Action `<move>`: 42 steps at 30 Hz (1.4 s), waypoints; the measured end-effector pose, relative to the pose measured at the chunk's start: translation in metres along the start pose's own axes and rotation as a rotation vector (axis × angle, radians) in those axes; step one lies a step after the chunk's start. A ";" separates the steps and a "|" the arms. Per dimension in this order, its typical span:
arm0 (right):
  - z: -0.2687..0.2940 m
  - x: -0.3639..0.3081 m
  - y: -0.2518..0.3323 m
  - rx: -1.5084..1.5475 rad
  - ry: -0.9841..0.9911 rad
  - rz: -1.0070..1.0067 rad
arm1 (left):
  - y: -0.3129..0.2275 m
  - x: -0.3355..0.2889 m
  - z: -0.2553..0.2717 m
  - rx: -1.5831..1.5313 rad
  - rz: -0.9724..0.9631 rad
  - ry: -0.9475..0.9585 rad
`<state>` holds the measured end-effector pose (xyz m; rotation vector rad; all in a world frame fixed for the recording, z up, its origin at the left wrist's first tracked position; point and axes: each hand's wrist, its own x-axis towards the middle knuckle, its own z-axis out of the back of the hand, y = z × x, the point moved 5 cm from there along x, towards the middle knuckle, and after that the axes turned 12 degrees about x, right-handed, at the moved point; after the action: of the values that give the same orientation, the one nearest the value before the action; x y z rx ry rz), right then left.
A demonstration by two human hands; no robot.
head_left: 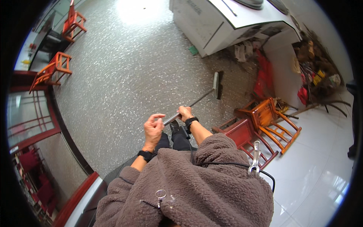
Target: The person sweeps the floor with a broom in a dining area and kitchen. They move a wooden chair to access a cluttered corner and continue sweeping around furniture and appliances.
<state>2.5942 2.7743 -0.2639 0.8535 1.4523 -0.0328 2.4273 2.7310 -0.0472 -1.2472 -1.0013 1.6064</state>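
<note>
A broom (201, 98) with a long grey handle slants from in front of my body toward the far right. Its narrow pale head with dark bristles (216, 86) rests on the speckled floor. Wrapped round the handle is my right hand (185, 112), closed, with a black band on the wrist. My left hand (153, 129) is beside the handle's near end, index finger stretched out and the other fingers loosely curled. It seems not to grip the handle, though its palm side is partly hidden. A black band circles this wrist too.
Two wooden chairs, one reddish (242, 133) and one orange (263, 114), lie close on my right. A white counter (211, 28) stands ahead, with red cloth (264, 73) and clutter beside it. Orange chairs (58, 68) and a red-framed glass door (32, 117) line the left.
</note>
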 end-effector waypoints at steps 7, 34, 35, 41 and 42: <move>-0.111 -0.058 -0.025 0.003 0.289 -0.091 | -0.070 -0.016 0.080 0.078 -0.141 -0.065; -0.332 -0.091 -0.107 -0.355 0.975 -0.309 | -0.085 0.041 0.185 0.430 -0.019 -0.666; -0.324 -0.074 -0.082 -0.244 0.816 -0.353 | -0.093 0.060 0.169 0.434 -0.016 -0.614; -0.214 0.013 0.078 0.136 0.717 -0.265 | -0.146 0.155 0.027 0.246 -0.179 -0.199; -0.187 0.024 0.098 0.095 0.661 -0.246 | -0.154 0.162 0.004 0.260 -0.218 -0.126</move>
<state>2.4892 2.9527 -0.2159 0.7921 2.1876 -0.0037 2.4227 2.9333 0.0491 -0.8416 -0.9361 1.5988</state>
